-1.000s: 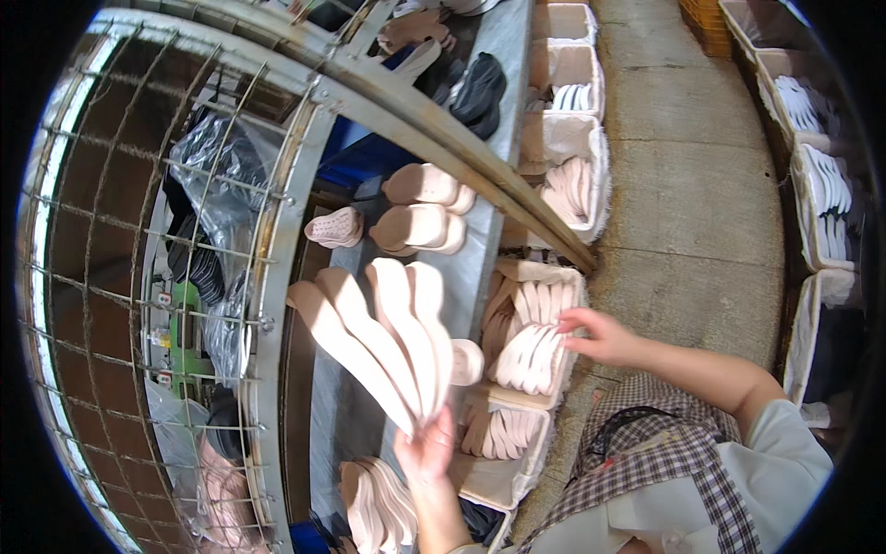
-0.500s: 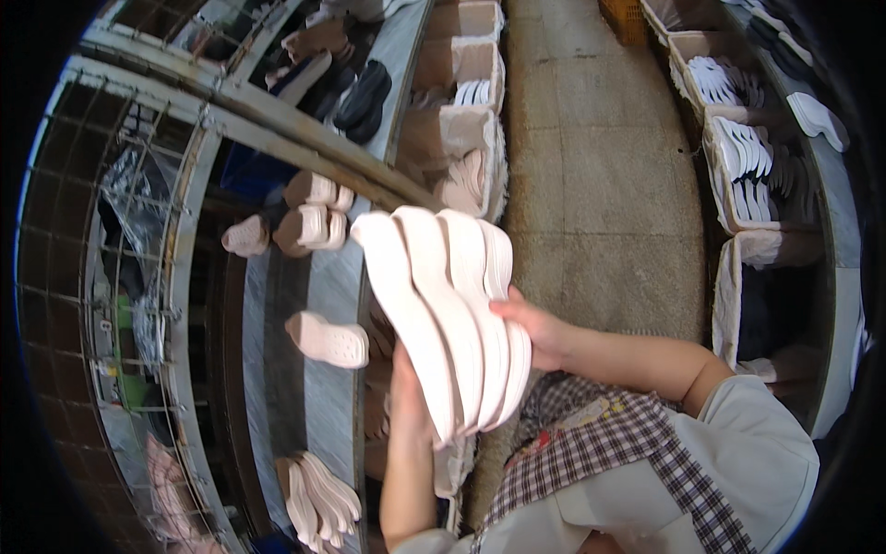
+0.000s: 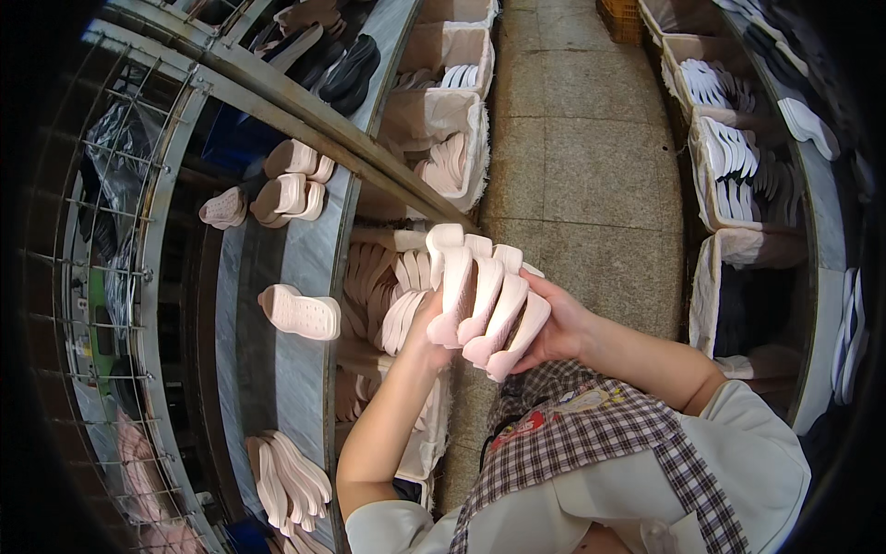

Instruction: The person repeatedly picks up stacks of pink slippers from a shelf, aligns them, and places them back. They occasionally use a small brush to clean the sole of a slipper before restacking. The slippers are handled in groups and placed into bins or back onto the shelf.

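Note:
Several pale pink shoe soles (image 3: 457, 286) are bunched side by side between my two hands, one end tilted toward me. My left hand (image 3: 426, 332) presses against the left side of the bunch, its fingers mostly hidden behind the soles. Wrapped round the right side is my right hand (image 3: 563, 323), with the thumb near the far end. Below and left of the bunch, a lined bin (image 3: 434, 434) holds more soles of the same pink (image 3: 401, 314).
A grey shelf (image 3: 309, 254) on my left carries a single pink sole (image 3: 302, 312), a fanned pile (image 3: 288, 480) and small stacks (image 3: 293, 196). A metal rail (image 3: 369, 152) slants past it from a wire-mesh cage (image 3: 138, 277). Lined bins with white soles (image 3: 734, 152) stand right of the aisle floor (image 3: 591, 157).
Both hands have drawn the soles lower and tipped them, so their edges and ends now show instead of their long faces. The view has shifted slightly; the bin of pink soles is more exposed.

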A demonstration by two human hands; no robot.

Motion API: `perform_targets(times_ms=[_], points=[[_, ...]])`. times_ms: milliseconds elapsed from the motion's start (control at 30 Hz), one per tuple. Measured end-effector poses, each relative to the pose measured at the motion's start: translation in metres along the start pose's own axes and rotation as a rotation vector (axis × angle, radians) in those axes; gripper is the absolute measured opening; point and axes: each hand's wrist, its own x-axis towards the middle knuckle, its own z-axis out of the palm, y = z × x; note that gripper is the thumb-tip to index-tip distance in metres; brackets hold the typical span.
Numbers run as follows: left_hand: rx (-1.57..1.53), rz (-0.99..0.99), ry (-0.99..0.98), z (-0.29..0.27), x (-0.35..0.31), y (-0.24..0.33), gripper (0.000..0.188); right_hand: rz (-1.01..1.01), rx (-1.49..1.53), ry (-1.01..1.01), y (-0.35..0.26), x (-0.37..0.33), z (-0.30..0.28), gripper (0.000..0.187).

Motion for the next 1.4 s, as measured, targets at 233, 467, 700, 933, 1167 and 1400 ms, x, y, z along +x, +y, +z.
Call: perform_targets(times_ms=[233,467,700,933,1167,1400], points=[[-0.105,0.055,-0.036,-0.019,-0.006,-0.008,0.037,0.01,0.023,0.003,0.003,0.001,-0.006,0.065],[-0.039,0.113,-0.12,0.002,-0.018,-0.001,0.036,0.02,0.008,0.013,0.004,0.003,-0.005,0.066],[0.013,0.165,-0.129,0.02,-0.028,0.006,0.039,0.018,0.001,-0.017,0.004,0.001,-0.002,0.068],[-0.013,0.202,-0.106,0.014,-0.027,0.0,0.041,0.031,0.034,-0.008,0.004,0.0,-0.001,0.067],[0.028,0.088,-0.01,-0.002,-0.018,-0.008,0.042,-0.418,-0.262,0.141,0.008,-0.001,0.024,0.061],[-0.012,0.172,-0.089,0.004,-0.008,0.009,0.042,-0.588,-0.561,0.07,-0.002,-0.014,0.041,0.073]])
